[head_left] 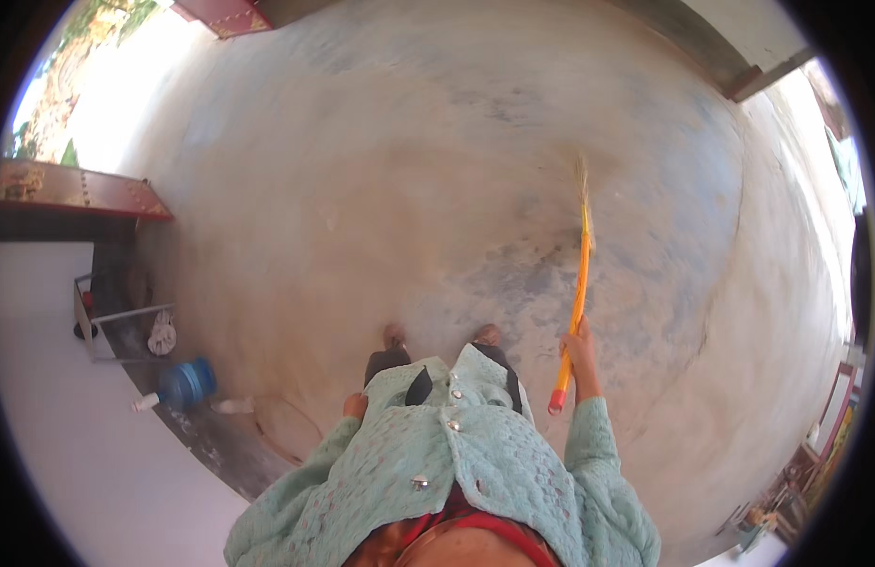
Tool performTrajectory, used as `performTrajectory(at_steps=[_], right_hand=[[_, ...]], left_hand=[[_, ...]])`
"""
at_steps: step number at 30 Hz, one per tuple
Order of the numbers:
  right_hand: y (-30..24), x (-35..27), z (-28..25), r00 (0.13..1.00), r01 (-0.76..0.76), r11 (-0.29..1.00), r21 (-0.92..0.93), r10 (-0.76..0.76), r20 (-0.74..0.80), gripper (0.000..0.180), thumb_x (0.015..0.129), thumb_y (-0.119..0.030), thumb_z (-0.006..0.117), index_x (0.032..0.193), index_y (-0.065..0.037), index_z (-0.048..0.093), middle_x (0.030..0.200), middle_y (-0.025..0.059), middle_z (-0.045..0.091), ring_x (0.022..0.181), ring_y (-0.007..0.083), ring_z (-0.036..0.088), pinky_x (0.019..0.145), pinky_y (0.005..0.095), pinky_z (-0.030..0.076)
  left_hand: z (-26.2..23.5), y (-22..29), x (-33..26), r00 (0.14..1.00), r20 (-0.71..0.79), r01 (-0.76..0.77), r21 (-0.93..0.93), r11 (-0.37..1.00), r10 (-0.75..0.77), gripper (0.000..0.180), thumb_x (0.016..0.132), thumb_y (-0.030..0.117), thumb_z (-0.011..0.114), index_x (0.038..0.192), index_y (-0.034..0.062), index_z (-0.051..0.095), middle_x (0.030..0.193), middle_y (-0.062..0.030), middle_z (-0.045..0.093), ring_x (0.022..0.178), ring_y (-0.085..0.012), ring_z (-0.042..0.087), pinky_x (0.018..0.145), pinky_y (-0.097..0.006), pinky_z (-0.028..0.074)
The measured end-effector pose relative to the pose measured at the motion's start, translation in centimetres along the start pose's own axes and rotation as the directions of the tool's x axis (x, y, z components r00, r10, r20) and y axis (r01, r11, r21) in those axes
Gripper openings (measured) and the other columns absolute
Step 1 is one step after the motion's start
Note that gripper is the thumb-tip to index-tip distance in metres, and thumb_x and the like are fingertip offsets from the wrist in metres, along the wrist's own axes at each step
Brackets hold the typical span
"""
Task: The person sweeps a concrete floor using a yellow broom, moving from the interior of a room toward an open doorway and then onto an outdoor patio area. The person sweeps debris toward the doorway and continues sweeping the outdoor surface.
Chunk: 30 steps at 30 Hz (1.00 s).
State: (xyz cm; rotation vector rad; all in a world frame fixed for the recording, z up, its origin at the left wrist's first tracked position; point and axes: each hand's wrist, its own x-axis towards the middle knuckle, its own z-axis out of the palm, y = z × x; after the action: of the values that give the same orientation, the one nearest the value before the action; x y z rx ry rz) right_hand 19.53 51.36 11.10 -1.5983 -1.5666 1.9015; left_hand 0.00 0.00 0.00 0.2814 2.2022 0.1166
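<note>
On the wide bare concrete floor (381,170) of a yard, the right hand (578,342) has its fingers closed around the orange handle of a broom (579,283), whose bristles point forward onto the floor, so I think short low strokes are best, while the left hand (355,406) hangs at the hip, fingers not readable.

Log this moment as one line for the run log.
right hand: grips orange broom, bristles at concrete floor | left hand: empty, by hip | blue jug: lying at left

Open concrete floor (437,170) ahead; left side crowded (blue water jug (186,382), metal frame (116,317), white wall (59,425)).
</note>
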Motion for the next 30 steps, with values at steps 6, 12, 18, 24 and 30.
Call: performTrajectory(at_steps=[6,12,18,24,30], right_hand=[[3.0,7.4,-1.3,0.974,-0.212,0.968,0.136,0.199,0.105,0.024,0.066,0.003,0.046,0.084,-0.007,0.035,0.054,0.0066,0.043,0.036,0.0173,0.043,0.031,0.0297,0.036],[-2.2,11.3,7.2,0.955,-0.105,0.991,-0.077,0.123,0.27,0.029,0.066,0.003,0.046,0.092,-0.005,0.037,0.052,0.005,0.042,0.039,0.0158,0.045,0.033,0.0273,0.035],[-6.9,14.2,13.7,0.823,-0.098,0.995,-0.025,0.095,0.56,0.042,0.064,0.002,0.051,0.104,0.0,0.036,0.052,0.006,0.045,0.038,0.0151,0.044,0.034,0.028,0.036],[-16.5,11.9,9.8,0.898,0.088,0.949,-0.302,0.055,0.436,0.063,0.067,0.002,0.049,0.124,0.001,0.023,0.052,0.0033,0.046,0.038,0.0114,0.043,0.035,0.025,0.034],[-14.5,7.7,1.4,0.985,-0.071,0.997,-0.007,0.071,0.157,0.053,0.07,0.005,0.042,0.12,-0.008,0.027,0.048,0.003,0.04,0.031,0.0115,0.039,0.028,0.0229,0.033]], left_hand=[[-1.9,2.7,-3.4,0.983,-0.149,0.066,-0.265,0.962,-0.109,0.036,0.076,0.031,0.036,0.093,0.0076,0.056,0.088,-0.0206,0.056,0.085,-0.0359,0.052,0.071,-0.043,0.04],[-4.3,8.7,-2.8,0.989,-0.148,-0.004,-0.163,0.987,-0.02,0.035,0.076,0.031,0.038,0.097,0.0082,0.056,0.087,-0.0186,0.057,0.081,-0.0339,0.054,0.069,-0.04,0.041],[-8.6,14.3,0.1,0.989,-0.117,-0.119,-0.329,0.937,0.085,0.037,0.075,0.029,0.043,0.098,0.0044,0.056,0.091,-0.0146,0.058,0.087,-0.0285,0.054,0.075,-0.035,0.041],[-8.3,17.9,9.1,0.987,-0.109,-0.149,-0.356,0.923,0.117,0.039,0.074,0.032,0.044,0.099,0.0055,0.056,0.098,-0.0167,0.055,0.094,-0.0303,0.051,0.082,-0.036,0.039],[-12.0,23.1,13.6,0.984,0.017,-0.164,-0.264,0.951,0.175,0.033,0.073,0.03,0.042,0.092,0.0086,0.058,0.096,-0.0168,0.055,0.09,-0.0335,0.051,0.078,-0.041,0.039]])
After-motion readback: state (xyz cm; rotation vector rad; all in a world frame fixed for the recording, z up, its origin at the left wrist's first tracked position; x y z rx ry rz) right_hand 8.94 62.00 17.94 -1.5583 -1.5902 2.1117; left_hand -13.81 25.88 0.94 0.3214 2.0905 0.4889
